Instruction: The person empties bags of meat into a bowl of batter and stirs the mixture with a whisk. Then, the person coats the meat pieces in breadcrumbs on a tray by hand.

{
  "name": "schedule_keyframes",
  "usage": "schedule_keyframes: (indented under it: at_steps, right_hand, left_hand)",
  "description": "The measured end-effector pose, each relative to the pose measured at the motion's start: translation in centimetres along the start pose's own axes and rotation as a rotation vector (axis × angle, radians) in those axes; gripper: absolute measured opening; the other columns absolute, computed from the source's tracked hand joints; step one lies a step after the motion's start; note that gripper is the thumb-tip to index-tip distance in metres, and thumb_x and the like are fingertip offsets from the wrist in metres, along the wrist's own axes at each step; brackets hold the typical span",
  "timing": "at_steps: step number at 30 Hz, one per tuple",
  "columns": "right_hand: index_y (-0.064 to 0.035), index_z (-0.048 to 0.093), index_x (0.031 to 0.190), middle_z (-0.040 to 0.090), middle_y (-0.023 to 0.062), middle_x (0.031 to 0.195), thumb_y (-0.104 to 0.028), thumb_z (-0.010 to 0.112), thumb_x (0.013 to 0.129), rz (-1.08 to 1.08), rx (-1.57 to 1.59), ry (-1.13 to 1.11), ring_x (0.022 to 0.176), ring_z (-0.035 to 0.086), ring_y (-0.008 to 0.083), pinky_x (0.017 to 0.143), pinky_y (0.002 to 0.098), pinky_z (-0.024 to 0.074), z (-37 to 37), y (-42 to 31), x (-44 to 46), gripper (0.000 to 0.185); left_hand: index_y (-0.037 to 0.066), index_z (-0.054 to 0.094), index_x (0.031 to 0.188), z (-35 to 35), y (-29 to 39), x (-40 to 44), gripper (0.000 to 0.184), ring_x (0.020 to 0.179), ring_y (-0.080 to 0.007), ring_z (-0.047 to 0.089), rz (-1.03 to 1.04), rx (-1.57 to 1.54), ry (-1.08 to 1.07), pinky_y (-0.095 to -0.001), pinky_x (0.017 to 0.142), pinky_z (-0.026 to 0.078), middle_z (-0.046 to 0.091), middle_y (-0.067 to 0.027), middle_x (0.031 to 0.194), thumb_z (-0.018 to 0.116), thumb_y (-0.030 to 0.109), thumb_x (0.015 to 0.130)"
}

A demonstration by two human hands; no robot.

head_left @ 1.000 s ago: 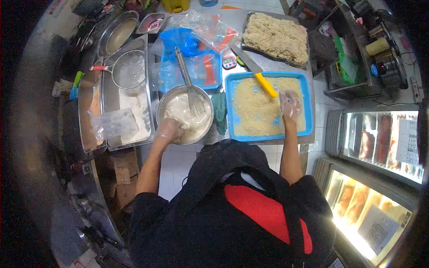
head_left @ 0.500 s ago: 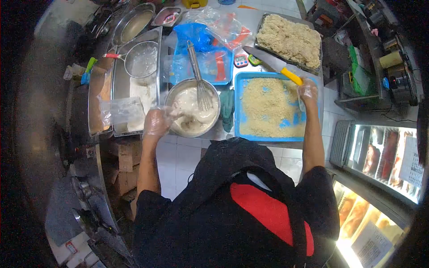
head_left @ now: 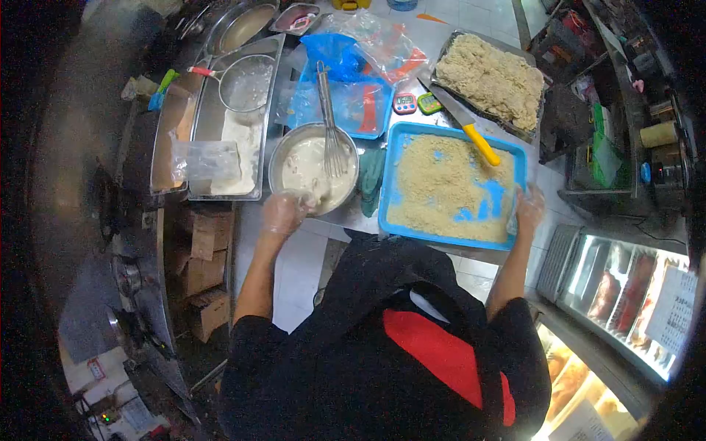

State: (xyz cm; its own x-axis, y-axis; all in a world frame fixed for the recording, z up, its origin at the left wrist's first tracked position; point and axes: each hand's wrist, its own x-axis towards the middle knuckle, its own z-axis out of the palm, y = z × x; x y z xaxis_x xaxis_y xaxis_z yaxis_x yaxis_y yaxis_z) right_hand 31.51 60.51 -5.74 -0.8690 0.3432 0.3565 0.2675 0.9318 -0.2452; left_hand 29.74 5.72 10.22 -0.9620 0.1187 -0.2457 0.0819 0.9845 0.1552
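Note:
My left hand (head_left: 284, 214), in a clear plastic glove, is closed at the front rim of a metal bowl (head_left: 275, 156) of pale batter; a batter-coated piece shows at its fingertips. A whisk (head_left: 329, 121) leans in that bowl. My right hand (head_left: 528, 208), also gloved, is at the right edge of a blue tray (head_left: 445, 239) of pale crumbs (head_left: 434, 184); its fingers close on the rim. Blue tray floor shows through the crumbs near it. A knife with a yellow handle (head_left: 482, 145) lies across the tray's back rim.
Behind the blue tray is a dark tray heaped with coated pieces (head_left: 491, 77). Two timers (head_left: 404, 103) and plastic bags (head_left: 368, 44) lie behind the bowl. A sieve (head_left: 246, 83) rests on a metal pan of flour (head_left: 243, 151) at the left. A green cloth (head_left: 371, 180) sits between bowl and tray.
My left hand left the bowl, then came back to its front rim. My right hand moved from over the crumbs to the tray's right edge. The tray has tilted round slightly and the view has shifted.

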Motion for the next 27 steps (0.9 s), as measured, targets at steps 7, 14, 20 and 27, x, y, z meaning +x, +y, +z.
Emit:
schedule_keyframes:
  at_steps: [7,14,20,27]
  right_hand:
    - [-0.0073,0.062,0.094,0.062,0.0128,0.090,-0.037,0.055,0.078,0.306,-0.025,-0.297,0.085,0.058,0.0315,0.075,0.0391,0.0446,-0.9,3.9,-3.0,0.035]
    - [-0.0043,0.059,0.096,0.060,0.0190,0.088,-0.034,0.055,0.078,0.206,0.045,-0.322,0.086,0.055,0.0352,0.075,0.0431,0.0429,1.7,5.0,-4.8,0.034]
    - [-0.0005,0.060,0.091,0.060,0.0196,0.085,-0.021,0.061,0.072,0.069,0.170,-0.166,0.081,0.057,0.0345,0.074,0.0412,0.0439,5.3,9.2,-6.6,0.028]
    - [-0.0032,0.064,0.083,0.063,0.0175,0.077,-0.017,0.059,0.071,0.140,0.151,-0.057,0.072,0.060,0.0309,0.066,0.0405,0.0455,5.5,7.3,-7.2,0.019]
  left_hand:
    - [0.006,0.065,0.089,3.6,-1.5,7.9,0.029,0.073,-0.0297,0.061,0.179,-0.169,0.262,-0.0382,0.069,0.047,0.062,-0.0170,0.079,0.061,0.031,0.073]
    - [0.007,0.064,0.096,7.6,-7.2,12.1,0.034,0.086,-0.0298,0.059,-0.056,-0.059,0.359,-0.0371,0.080,0.045,0.062,-0.0145,0.093,0.060,0.032,0.073]
    - [0.006,0.066,0.085,2.0,-5.7,9.6,0.022,0.075,-0.0274,0.060,0.018,-0.329,0.432,-0.0357,0.069,0.046,0.064,-0.0126,0.081,0.056,0.025,0.077]
    - [0.006,0.066,0.085,2.5,-3.4,9.8,0.028,0.072,-0.0262,0.060,-0.059,-0.363,0.481,-0.0351,0.067,0.045,0.064,-0.0124,0.079,0.057,0.032,0.078]
